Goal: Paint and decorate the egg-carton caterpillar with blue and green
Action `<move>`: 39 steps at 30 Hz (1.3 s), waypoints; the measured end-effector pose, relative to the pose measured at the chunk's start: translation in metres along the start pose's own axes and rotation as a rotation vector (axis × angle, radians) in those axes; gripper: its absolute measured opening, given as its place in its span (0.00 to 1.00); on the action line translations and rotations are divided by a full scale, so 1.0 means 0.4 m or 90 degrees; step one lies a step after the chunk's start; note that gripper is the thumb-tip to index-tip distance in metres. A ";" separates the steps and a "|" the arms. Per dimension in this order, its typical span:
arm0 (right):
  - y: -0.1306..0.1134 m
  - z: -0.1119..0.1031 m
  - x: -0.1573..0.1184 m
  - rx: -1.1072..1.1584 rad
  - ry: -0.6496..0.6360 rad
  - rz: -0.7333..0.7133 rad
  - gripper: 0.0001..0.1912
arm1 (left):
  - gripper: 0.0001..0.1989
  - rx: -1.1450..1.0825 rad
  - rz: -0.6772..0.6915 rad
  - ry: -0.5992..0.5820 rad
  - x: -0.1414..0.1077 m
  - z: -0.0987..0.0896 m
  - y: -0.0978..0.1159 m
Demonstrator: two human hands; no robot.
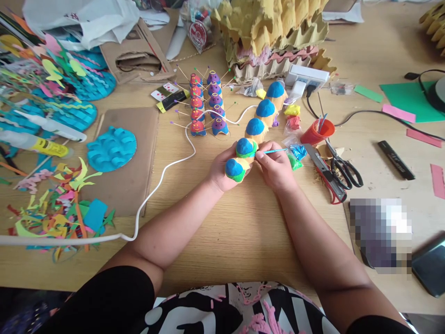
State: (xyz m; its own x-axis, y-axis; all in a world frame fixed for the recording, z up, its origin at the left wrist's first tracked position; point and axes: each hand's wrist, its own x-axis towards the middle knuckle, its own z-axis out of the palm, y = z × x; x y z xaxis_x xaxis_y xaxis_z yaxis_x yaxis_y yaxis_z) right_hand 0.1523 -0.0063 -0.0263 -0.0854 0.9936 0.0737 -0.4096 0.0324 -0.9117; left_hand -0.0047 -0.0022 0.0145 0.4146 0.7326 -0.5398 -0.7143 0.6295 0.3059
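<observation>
Left hand (220, 169) curled round near end of egg-cup caterpillar (255, 127), at table (243, 232) middle. Five bumps with blue tops; two nearest have green bands. Right hand (276, 167) pinches one thin blue stick (274, 150), tip at second bump. Behind: two rows of small purple and red cups (206, 104), five each. One pair of scissors (342, 167), one orange cup (316, 132).

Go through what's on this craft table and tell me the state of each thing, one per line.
Left hand: gripping the blue-topped egg-carton caterpillar.
Right hand: pinching a thin blue paintbrush against the caterpillar.
Scissors: lying closed.
Glue bottle: lying on its side.
Orange cup: upright, brushes inside.
</observation>
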 end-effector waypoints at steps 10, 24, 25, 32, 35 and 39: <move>0.008 -0.006 0.001 -0.033 0.002 -0.026 0.26 | 0.14 -0.010 0.009 -0.001 0.007 -0.005 -0.003; 0.001 0.003 0.000 -0.085 0.022 -0.105 0.24 | 0.20 0.042 0.034 -0.045 0.021 -0.018 -0.010; 0.001 0.003 -0.001 -0.095 0.032 -0.107 0.25 | 0.19 0.048 0.039 -0.052 0.023 -0.021 -0.011; 0.003 -0.001 0.000 -0.077 0.025 -0.125 0.25 | 0.24 0.065 0.081 -0.059 0.024 -0.017 -0.019; 0.005 0.000 0.002 -0.101 0.014 -0.131 0.26 | 0.24 0.068 0.092 -0.062 0.026 -0.020 -0.021; 0.009 0.002 0.002 -0.126 0.027 -0.150 0.24 | 0.20 0.065 0.106 -0.051 0.028 -0.025 -0.022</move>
State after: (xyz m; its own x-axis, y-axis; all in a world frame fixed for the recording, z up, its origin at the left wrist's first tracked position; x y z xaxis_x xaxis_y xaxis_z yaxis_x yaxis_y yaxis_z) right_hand 0.1501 -0.0053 -0.0291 0.0299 0.9599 0.2788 -0.2282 0.2781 -0.9330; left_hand 0.0006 -0.0020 -0.0021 0.3415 0.8446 -0.4122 -0.7174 0.5177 0.4662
